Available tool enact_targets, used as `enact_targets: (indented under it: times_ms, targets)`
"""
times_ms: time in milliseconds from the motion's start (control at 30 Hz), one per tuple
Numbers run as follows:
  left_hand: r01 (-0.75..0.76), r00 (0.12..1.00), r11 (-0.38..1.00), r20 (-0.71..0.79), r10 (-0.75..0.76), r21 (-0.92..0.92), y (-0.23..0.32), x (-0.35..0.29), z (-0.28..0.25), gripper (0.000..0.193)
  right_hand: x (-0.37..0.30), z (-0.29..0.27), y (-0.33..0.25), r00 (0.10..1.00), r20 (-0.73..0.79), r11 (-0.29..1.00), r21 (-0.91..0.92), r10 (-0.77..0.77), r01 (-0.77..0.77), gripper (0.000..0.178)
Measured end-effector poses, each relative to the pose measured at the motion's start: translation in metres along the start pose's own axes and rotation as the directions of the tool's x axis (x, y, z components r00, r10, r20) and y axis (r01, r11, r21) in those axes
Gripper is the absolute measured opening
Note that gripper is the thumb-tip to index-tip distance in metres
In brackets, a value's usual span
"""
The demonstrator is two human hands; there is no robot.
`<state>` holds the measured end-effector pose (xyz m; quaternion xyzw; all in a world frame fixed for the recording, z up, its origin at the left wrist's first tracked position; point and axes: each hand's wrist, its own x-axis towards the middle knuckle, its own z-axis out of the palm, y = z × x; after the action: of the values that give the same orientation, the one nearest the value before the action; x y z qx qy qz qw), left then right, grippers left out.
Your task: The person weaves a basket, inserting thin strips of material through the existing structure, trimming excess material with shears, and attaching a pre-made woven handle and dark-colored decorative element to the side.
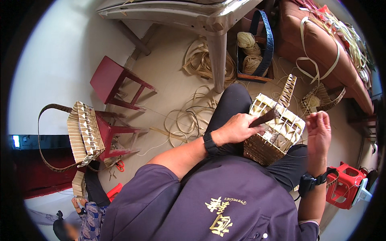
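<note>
A woven basket [263,148] in pale and brown strips rests on my lap, tilted between my thighs. Its arched handle [287,91] has a zigzag pattern on the far side and looks dark at the near end. My left hand [238,127] is closed round that dark near part, thumb along it. To the right of the basket, apart from it, my right hand [319,127] is raised with its fingers pinched together. A thin thread shows faintly between the basket and that hand; what the fingertips hold is too small to make out.
Coils of flat strip [205,60] and loose strands lie on the floor ahead. A dark crate [270,40] holds yarn balls. Another woven basket [82,134] sits on a red stool at left. At right are a sofa [321,52] and red plastic stool [341,186]. Another person [91,219] works lower left.
</note>
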<state>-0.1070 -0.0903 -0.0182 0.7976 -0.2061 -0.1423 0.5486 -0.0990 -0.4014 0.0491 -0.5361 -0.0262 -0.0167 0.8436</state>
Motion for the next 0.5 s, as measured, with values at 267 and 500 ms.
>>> enact_targets:
  times_ms: [267,500]
  targets:
    - [0.072,0.994,0.864,-0.040,-0.105,-0.498,-0.005,0.008,-0.030,0.019,-0.013,0.025,-0.013,0.981,0.061,0.946,-0.284,0.182,-0.158,0.011]
    - [-0.049,0.999,0.901,-0.002,0.054,-0.430,0.037,0.024,-0.014,0.019,-0.011,0.057,0.026,0.857,0.258,0.868,-0.358,0.446,-0.344,0.014]
